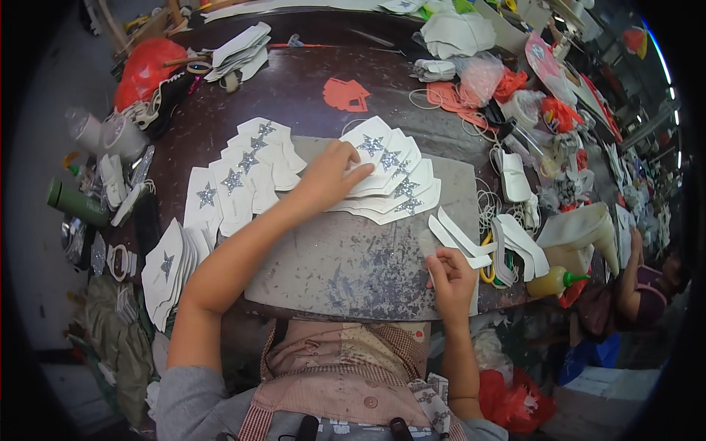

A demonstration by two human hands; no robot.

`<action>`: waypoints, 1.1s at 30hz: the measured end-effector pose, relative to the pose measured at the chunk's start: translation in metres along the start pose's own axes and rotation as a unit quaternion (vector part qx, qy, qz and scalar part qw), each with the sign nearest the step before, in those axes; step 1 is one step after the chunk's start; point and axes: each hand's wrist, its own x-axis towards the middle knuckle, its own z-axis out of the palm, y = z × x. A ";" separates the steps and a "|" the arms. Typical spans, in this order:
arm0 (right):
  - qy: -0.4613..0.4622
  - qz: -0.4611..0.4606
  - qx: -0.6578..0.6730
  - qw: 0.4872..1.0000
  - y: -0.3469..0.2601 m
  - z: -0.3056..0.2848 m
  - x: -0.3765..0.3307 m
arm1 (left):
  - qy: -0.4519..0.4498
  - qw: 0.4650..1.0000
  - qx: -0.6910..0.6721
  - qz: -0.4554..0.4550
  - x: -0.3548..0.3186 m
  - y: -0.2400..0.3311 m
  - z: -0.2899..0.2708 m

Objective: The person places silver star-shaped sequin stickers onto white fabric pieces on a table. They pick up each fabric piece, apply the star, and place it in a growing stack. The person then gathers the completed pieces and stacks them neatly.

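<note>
My left hand (334, 175) reaches across to a fanned stack of white shoe upper pieces (404, 167) with silver glitter stars. Its bent fingers and thumb grip the left edge of the top piece. My right hand (451, 275) is closed near the front right of a worn grey board (331, 257). Whatever its fingertips pinch is too small to make out. Just beyond that hand lie curved white strips (460, 239). Left of my left hand, more star pieces (235, 176) overlap in a row, and another stack (168, 264) stands by my left elbow.
Yellow-handled scissors (487, 257) and more white strips (522, 246) lie at the right, with a yellow glue bottle (555, 281) beyond. An orange cut-out (346, 95) rests farther back. A green bottle (77, 202) stands at the left. Another person (647, 287) sits far right.
</note>
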 end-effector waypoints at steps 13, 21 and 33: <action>-0.013 -0.005 0.022 1.000 0.002 -0.005 0.000 | 0.067 0.939 0.265 0.207 -0.006 0.038 -0.038; -0.014 0.023 0.233 0.972 0.004 -0.026 0.008 | -0.007 0.906 0.242 0.347 -0.199 0.012 -0.043; -0.378 0.022 -0.176 0.909 -0.055 0.074 -0.009 | 0.059 0.981 0.107 0.149 -0.239 0.010 -0.021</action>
